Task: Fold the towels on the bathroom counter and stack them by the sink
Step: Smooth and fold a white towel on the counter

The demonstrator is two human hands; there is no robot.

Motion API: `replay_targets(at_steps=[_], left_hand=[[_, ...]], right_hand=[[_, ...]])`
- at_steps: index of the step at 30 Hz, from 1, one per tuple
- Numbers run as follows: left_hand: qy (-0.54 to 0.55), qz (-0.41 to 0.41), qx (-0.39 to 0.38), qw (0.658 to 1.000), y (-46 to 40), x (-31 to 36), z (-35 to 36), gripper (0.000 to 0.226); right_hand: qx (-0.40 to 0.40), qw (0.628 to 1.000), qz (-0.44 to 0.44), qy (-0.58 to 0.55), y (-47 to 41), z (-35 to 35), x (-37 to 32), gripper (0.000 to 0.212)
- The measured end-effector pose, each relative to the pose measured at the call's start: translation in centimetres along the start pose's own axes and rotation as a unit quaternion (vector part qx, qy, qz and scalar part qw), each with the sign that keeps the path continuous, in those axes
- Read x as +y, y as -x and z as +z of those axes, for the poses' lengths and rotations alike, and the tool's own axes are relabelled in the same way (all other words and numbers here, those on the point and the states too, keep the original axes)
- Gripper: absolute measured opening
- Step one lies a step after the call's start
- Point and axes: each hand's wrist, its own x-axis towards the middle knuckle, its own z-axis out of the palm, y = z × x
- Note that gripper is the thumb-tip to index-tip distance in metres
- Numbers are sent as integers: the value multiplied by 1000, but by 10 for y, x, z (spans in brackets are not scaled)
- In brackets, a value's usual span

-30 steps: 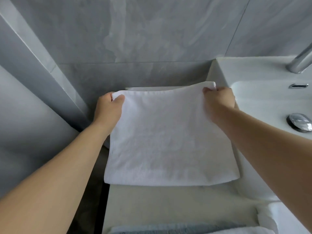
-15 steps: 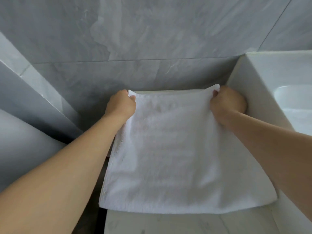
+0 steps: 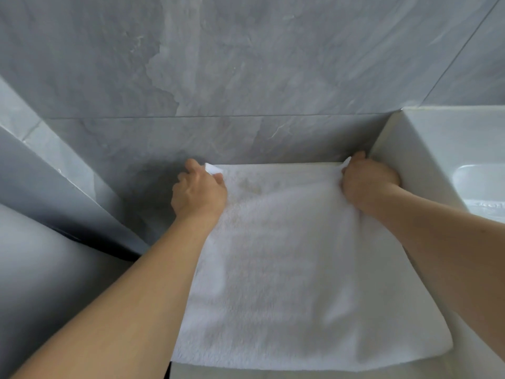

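A white, square-folded terry towel [image 3: 287, 269] lies flat on the pale table [image 3: 273, 374], its far edge close to the grey marbled tile wall [image 3: 246, 64]. The left hand [image 3: 198, 191] has its grip pinched on the towel's far left corner, and the right hand [image 3: 367, 181] has its grip curled round the far right corner. That right corner sits just beside the outer wall of the white ceramic sink [image 3: 404, 160], whose basin shows at the right edge. A grey tiled side wall [image 3: 54, 173] angles in at the left.
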Motion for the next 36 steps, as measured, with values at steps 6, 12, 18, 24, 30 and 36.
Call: replay_targets(at_steps=[6,12,18,24,30,36], left_hand=[[11,0,-8,1000,-5,4,-4,51],[98,65,-20,993,-4,7,-5,23],[175,91,-109,974,-13,-16,-12,30],[292,46,-130,947,4,-63,-38,17],[487,-12,-116,866,18,-80,-79,17],[498,46,-117,858,27,-65,-102,23]], right_hand=[[-42,997,-13,63,3,0,-9,50],[4,997,28,-65,9,6,-12,33],[72,896,40,-437,20,12,-7,21],[-16,854,28,-519,39,1,5,21],[-74,649,-26,-757,74,-30,20,8],[-83,594,-39,-799,86,-50,29,33]])
